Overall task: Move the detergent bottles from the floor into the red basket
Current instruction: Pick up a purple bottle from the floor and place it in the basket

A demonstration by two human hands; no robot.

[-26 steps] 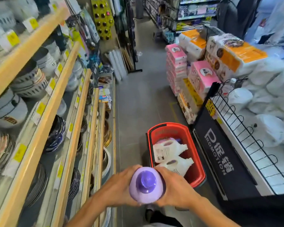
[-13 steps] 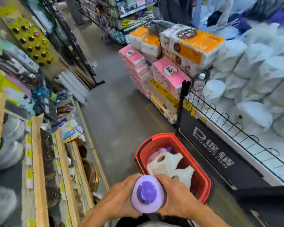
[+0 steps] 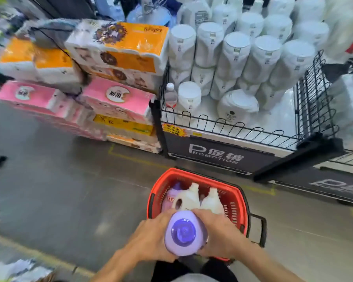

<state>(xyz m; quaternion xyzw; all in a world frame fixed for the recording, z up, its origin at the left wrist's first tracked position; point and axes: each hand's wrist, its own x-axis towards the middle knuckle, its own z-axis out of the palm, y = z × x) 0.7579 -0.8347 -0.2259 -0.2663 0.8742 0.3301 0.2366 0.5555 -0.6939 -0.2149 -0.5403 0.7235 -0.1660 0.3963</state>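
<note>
Comparing this moment with the earlier frames shows the carry almost complete. The purple detergent bottle [image 3: 184,234] is held cap-up, off the floor [image 3: 69,190], clamped between both palms. The left hand [image 3: 151,239] curls round its left side and the right hand [image 3: 222,235] round its right side, fingers wrapped toward the far face.

Change of position:
- One second ago the red basket [image 3: 239,202] lay ahead of the hands and off to the right, with open floor between.
- It now lies directly ahead of the hands. Its near rim passes under the right hand, and the bottle overlaps the near end of the opening.

Change of view:
- The shelf of dishes that stood left of the hands is out of frame.
- The wire promotion bin [image 3: 216,154] now stands beyond the basket, and stacked tissue packs [image 3: 118,98] lie ahead and to the left.

Contents beyond the fingertips: two white bottles [image 3: 189,198] lie side by side, necks pointing away, with a second purple bottle [image 3: 174,193] to their left.

Assessment: the bottle is not yet released. Lowering it into the near end of the basket appears to be the remaining step. Whether other bottles remain on the floor cannot be told.
</note>
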